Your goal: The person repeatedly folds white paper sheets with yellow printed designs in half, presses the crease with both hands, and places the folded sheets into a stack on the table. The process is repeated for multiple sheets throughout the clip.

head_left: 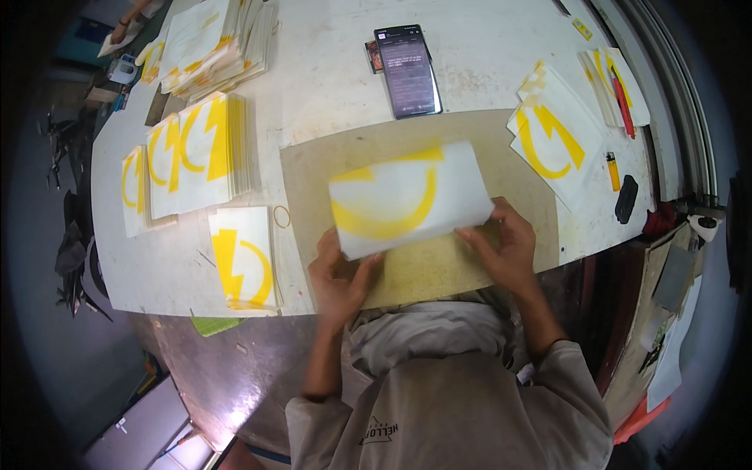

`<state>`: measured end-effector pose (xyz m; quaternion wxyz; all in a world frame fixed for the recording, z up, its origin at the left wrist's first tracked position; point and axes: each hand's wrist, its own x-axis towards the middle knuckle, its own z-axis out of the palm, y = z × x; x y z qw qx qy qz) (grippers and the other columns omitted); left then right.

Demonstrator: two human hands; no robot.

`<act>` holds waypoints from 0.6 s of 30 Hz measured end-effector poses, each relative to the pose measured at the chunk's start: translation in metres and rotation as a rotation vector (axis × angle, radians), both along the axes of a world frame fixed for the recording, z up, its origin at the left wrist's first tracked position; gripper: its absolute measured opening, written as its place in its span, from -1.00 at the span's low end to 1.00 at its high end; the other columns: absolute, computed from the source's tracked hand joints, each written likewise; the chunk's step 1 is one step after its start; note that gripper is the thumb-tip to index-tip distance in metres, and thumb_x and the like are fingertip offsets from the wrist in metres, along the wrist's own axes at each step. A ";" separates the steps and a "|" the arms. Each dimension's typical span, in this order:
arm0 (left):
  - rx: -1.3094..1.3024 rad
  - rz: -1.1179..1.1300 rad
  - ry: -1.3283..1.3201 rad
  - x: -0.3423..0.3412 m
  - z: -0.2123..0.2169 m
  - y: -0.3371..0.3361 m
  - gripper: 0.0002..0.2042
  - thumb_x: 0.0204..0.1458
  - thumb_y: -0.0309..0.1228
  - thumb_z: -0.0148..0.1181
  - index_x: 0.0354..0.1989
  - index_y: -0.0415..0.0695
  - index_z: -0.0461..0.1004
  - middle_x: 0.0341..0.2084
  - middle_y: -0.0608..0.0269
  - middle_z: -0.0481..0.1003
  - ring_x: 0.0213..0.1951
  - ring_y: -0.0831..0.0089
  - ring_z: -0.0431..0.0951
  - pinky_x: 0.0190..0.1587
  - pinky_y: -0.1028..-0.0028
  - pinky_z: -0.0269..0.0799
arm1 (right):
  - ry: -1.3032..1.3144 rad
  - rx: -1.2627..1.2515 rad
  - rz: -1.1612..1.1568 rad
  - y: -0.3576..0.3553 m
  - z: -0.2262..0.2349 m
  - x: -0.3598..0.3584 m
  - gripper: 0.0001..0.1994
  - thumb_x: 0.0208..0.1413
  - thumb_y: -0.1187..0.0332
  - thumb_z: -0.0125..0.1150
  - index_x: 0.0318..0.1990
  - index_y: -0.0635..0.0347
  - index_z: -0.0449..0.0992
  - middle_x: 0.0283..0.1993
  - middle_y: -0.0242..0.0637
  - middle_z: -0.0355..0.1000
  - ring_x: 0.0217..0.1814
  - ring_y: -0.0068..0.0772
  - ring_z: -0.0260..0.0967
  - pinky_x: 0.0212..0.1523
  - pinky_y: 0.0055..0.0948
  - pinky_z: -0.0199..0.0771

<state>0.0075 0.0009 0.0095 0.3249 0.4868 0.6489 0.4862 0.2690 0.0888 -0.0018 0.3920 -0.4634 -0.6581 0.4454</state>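
Stacks of white sheets printed with a yellow emblem crowd the white table (329,70): a tall pile (205,43) at the upper left of the frame, a fanned stack (192,153) at centre left, and a single small stack (243,258) just left of the hands near the table's front edge, with a rubber band (281,216) lying beside it. A dark phone (407,70) lies at top centre, just above the brown board (407,157). More printed sheets (548,133) sit at the upper right, with a yellow lighter (613,171) and a small black object (626,199) close by them.

In the middle of the frame, over the board, a blurred white sheet with a yellow arc (403,200) is held up. The left hand (338,278) pinches its lower left corner, fingers closed on the edge; the right hand (505,247) grips its lower right edge, thumb on top.
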 end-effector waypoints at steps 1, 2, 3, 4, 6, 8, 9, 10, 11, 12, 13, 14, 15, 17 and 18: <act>0.069 -0.125 0.186 -0.011 0.002 0.001 -0.61 -0.06 -0.50 0.48 0.02 -0.11 0.65 -0.10 0.09 0.67 0.07 0.18 0.61 0.40 0.11 0.16 | -0.037 0.108 0.119 0.005 0.002 0.009 -0.71 -0.06 0.55 0.44 -0.12 0.27 0.61 -0.11 -0.16 0.58 0.04 -0.17 0.47 0.18 -0.17 0.38; 0.046 -0.209 0.199 -0.019 0.002 0.000 -0.66 -0.07 -0.49 0.47 -0.05 -0.08 0.68 -0.09 0.11 0.68 0.08 0.20 0.61 0.43 0.08 0.11 | -0.073 0.216 0.238 0.008 0.004 0.014 -0.75 -0.08 0.57 0.42 -0.18 0.27 0.64 -0.10 -0.18 0.58 0.01 -0.16 0.47 0.22 -0.18 0.35; 0.026 -0.295 0.209 -0.025 -0.002 -0.001 -0.71 -0.08 -0.49 0.47 -0.13 -0.06 0.71 -0.08 0.14 0.68 0.09 0.22 0.60 0.46 0.05 0.06 | -0.143 0.216 0.280 0.009 0.003 0.016 -0.74 -0.12 0.60 0.39 -0.20 0.24 0.64 -0.11 -0.23 0.60 0.04 -0.18 0.47 0.26 -0.12 0.31; 0.005 -0.381 0.219 -0.029 -0.007 -0.002 -0.76 -0.10 -0.48 0.47 -0.20 -0.03 0.73 -0.08 0.17 0.68 0.10 0.23 0.60 0.48 0.02 0.00 | -0.214 0.215 0.320 0.010 0.003 0.018 -0.72 -0.16 0.62 0.36 -0.21 0.21 0.65 -0.12 -0.28 0.61 0.07 -0.21 0.46 0.30 -0.07 0.26; 0.029 -0.442 0.361 -0.033 -0.014 -0.004 -0.71 -0.15 -0.46 0.47 -0.17 0.00 0.72 -0.05 0.21 0.66 0.14 0.19 0.56 0.49 -0.05 0.00 | -0.299 0.251 0.376 0.009 0.001 0.018 -0.68 -0.23 0.64 0.33 -0.23 0.16 0.66 -0.13 -0.36 0.62 0.11 -0.22 0.45 0.36 0.02 0.16; 0.044 -0.466 0.417 -0.032 -0.013 -0.006 -0.69 -0.17 -0.46 0.47 -0.16 0.00 0.72 -0.01 0.21 0.64 0.19 0.17 0.52 0.49 -0.06 -0.01 | -0.327 0.325 0.407 0.009 -0.003 0.016 -0.64 -0.27 0.64 0.32 -0.21 0.12 0.67 -0.12 -0.40 0.63 0.13 -0.22 0.44 0.41 0.10 0.04; 0.050 -0.467 0.430 -0.032 -0.013 -0.005 -0.68 -0.18 -0.45 0.47 -0.15 0.00 0.72 0.02 0.21 0.63 0.22 0.14 0.49 0.49 -0.07 0.00 | -0.332 0.334 0.417 0.009 -0.004 0.017 -0.65 -0.27 0.63 0.32 -0.22 0.12 0.67 -0.12 -0.41 0.63 0.14 -0.22 0.43 0.42 0.12 0.03; 0.057 -0.469 0.443 -0.033 -0.013 -0.005 -0.67 -0.19 -0.45 0.47 -0.15 0.00 0.72 0.04 0.20 0.61 0.24 0.12 0.46 0.49 -0.08 0.01 | -0.338 0.343 0.427 0.009 -0.005 0.017 -0.65 -0.27 0.63 0.32 -0.23 0.11 0.67 -0.11 -0.42 0.63 0.15 -0.23 0.42 0.42 0.15 0.02; 0.063 -0.470 0.456 -0.033 -0.014 -0.005 -0.66 -0.20 -0.45 0.47 -0.14 0.00 0.72 0.06 0.20 0.59 0.27 0.10 0.43 0.48 -0.09 0.01 | -0.343 0.353 0.437 0.010 -0.006 0.018 -0.66 -0.27 0.62 0.32 -0.23 0.11 0.68 -0.10 -0.43 0.64 0.16 -0.23 0.42 0.42 0.17 0.01; 0.067 -0.475 0.470 -0.034 -0.017 -0.005 -0.62 -0.21 -0.43 0.49 -0.11 0.00 0.71 0.10 0.18 0.58 0.30 0.04 0.39 0.47 -0.08 0.03 | -0.349 0.366 0.442 0.010 -0.006 0.018 -0.66 -0.28 0.61 0.33 -0.24 0.11 0.68 -0.09 -0.40 0.62 0.16 -0.22 0.41 0.42 0.17 0.01; 0.070 -0.480 0.484 -0.035 -0.022 -0.007 -0.59 -0.22 -0.41 0.52 -0.08 0.01 0.71 0.14 0.16 0.56 0.34 -0.01 0.34 0.46 -0.06 0.04 | -0.355 0.378 0.447 0.010 -0.006 0.019 -0.67 -0.28 0.60 0.34 -0.24 0.11 0.69 -0.07 -0.37 0.60 0.15 -0.20 0.41 0.42 0.18 0.01; 0.074 -0.485 0.498 -0.036 -0.024 -0.007 -0.55 -0.23 -0.39 0.54 -0.05 0.01 0.70 0.17 0.15 0.54 0.37 -0.06 0.29 0.44 -0.05 0.06 | -0.362 0.391 0.453 0.010 -0.006 0.019 -0.67 -0.29 0.58 0.35 -0.25 0.10 0.69 -0.05 -0.34 0.58 0.15 -0.18 0.40 0.42 0.18 0.01; 0.077 -0.454 0.487 -0.035 -0.023 -0.007 -0.55 -0.24 -0.39 0.54 -0.05 0.01 0.70 0.17 0.14 0.54 0.37 -0.06 0.30 0.43 -0.04 0.08 | -0.380 0.395 0.430 0.009 -0.007 0.018 -0.68 -0.30 0.57 0.36 -0.26 0.11 0.69 -0.05 -0.31 0.55 0.14 -0.17 0.39 0.42 0.19 0.01; 0.084 -0.392 0.466 -0.030 -0.021 -0.006 -0.55 -0.25 -0.39 0.55 -0.06 0.01 0.70 0.16 0.13 0.55 0.35 -0.08 0.31 0.41 -0.03 0.11 | -0.418 0.403 0.386 0.007 -0.007 0.015 -0.69 -0.33 0.54 0.38 -0.28 0.11 0.70 -0.04 -0.25 0.49 0.13 -0.13 0.38 0.41 0.21 0.00; 0.086 -0.396 0.459 -0.030 -0.021 -0.006 -0.55 -0.25 -0.39 0.56 -0.06 0.01 0.69 0.15 0.12 0.55 0.35 -0.08 0.31 0.40 -0.02 0.12 | -0.415 0.414 0.396 0.008 -0.007 0.015 -0.69 -0.34 0.54 0.38 -0.29 0.11 0.70 -0.04 -0.24 0.47 0.12 -0.12 0.37 0.41 0.22 0.01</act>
